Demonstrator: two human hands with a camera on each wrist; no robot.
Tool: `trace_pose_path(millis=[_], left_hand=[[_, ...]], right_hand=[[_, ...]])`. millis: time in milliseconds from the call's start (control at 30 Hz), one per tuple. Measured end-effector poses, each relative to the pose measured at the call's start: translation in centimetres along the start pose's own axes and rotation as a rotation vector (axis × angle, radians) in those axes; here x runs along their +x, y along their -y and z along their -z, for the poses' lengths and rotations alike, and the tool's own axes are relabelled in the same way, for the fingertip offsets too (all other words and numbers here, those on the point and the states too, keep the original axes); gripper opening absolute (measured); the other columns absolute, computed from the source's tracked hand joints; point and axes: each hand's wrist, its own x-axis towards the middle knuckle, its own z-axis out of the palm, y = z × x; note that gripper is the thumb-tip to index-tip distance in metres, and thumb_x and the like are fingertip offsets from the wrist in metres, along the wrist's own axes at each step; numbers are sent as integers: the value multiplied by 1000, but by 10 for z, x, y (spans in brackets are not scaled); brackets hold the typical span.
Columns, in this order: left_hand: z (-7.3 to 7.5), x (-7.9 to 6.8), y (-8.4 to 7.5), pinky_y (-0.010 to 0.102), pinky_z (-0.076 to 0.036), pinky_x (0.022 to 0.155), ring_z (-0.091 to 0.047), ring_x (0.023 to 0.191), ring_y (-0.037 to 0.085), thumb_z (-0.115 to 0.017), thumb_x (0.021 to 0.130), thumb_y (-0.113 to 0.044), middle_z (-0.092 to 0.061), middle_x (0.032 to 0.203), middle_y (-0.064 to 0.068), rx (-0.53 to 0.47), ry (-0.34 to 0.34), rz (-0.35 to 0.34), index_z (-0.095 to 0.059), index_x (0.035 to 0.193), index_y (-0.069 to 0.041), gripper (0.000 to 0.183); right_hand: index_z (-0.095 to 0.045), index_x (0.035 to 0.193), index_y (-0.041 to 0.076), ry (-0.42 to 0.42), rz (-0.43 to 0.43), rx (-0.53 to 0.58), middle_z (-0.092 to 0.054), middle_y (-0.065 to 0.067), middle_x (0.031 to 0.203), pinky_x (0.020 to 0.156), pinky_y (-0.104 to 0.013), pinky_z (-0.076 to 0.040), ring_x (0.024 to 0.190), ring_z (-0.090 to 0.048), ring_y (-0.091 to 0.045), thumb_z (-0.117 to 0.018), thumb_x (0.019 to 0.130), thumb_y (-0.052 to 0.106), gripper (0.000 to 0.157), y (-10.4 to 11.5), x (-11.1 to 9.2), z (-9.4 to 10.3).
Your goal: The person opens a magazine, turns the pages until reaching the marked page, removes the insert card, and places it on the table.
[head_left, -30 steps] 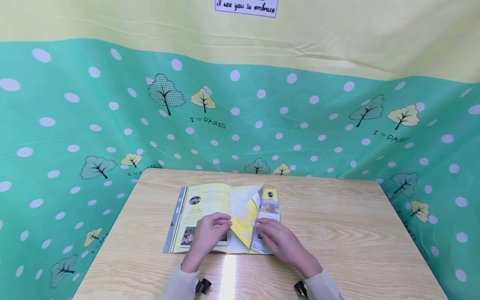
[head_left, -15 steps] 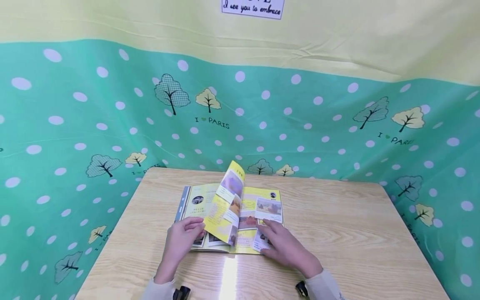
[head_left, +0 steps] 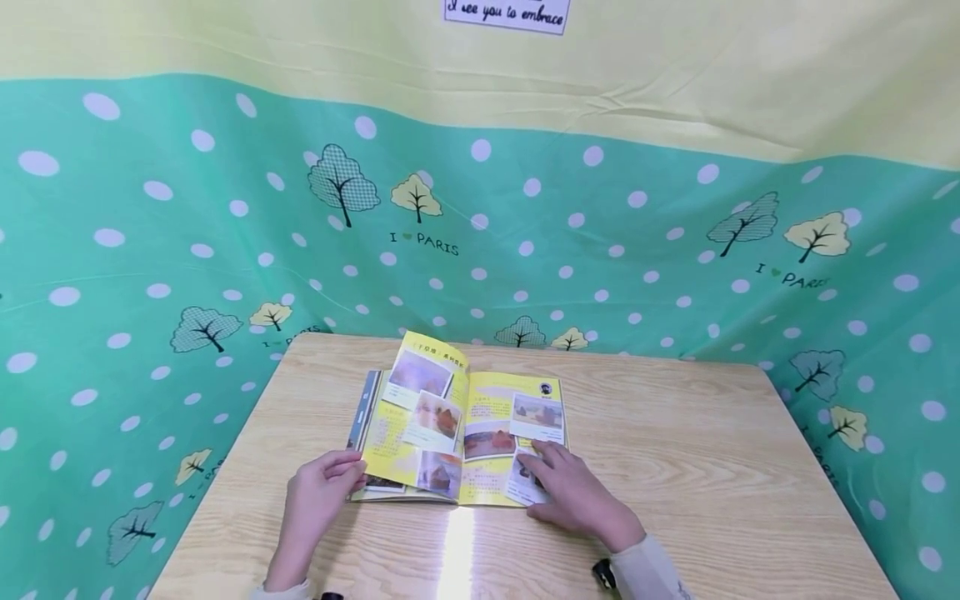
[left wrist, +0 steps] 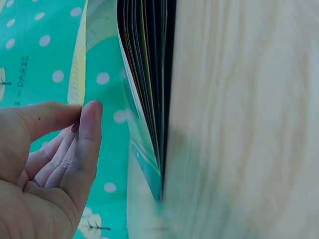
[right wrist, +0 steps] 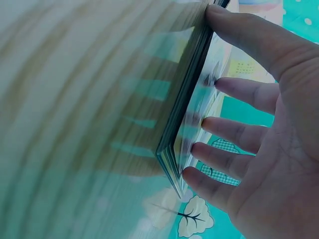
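Observation:
An open book (head_left: 487, 492) with yellow pages, photos and printed text lies on the table. My left hand (head_left: 318, 496) pinches the lower outer corner of a raised yellow page (head_left: 393, 425) on the left side. The left wrist view shows the thumb and forefinger meeting on that page's edge (left wrist: 78, 74), above the stack of other pages. On the book's right side, my right hand (head_left: 577, 496) rests with fingers extended over the lower outer part of the page. In the right wrist view its fingertips touch the page, and the thumb (right wrist: 244, 30) lies at the book's edge.
The book stands on a light wooden table (head_left: 667, 450), with a bright reflection (head_left: 459, 550) in front of it. A green and yellow curtain (head_left: 450, 283) with dots and trees hangs behind and along both sides.
My left hand has carried the page's corner leftward, turning it from the right side over onto the left. My right hand has moved from the page's edge onto the right page and stays there.

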Motion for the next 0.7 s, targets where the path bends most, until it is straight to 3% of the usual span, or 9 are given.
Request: trace_pose_path(millis=[267, 500, 700], left_hand=[[10, 0, 13, 25, -60, 67, -73, 78, 22, -70, 92, -7, -74, 90, 12, 77, -10, 65, -68, 113, 6, 26], [12, 1, 20, 27, -61, 67, -72, 77, 23, -68, 91, -3, -74, 89, 14, 56, 9, 101, -66, 114, 10, 26], [14, 1, 22, 27, -61, 67, -72, 78, 23, -68, 92, -4, -74, 89, 13, 52, 28, 115, -66, 114, 11, 27]], right_hand=[[-51, 146, 15, 10, 17, 31, -39, -16, 154, 111, -60, -33, 140, -35, -39, -75, 88, 44, 69, -3, -2, 3], [-57, 142, 14, 47, 41, 101, -45, -14, 151, 110, -58, -36, 139, -39, -37, -71, 94, 38, 55, -10, -7, 11], [-68, 128, 11, 18, 70, 186, -63, -6, 130, 99, -46, -50, 120, -58, -23, -62, 101, 27, 32, -15, -10, 17]])
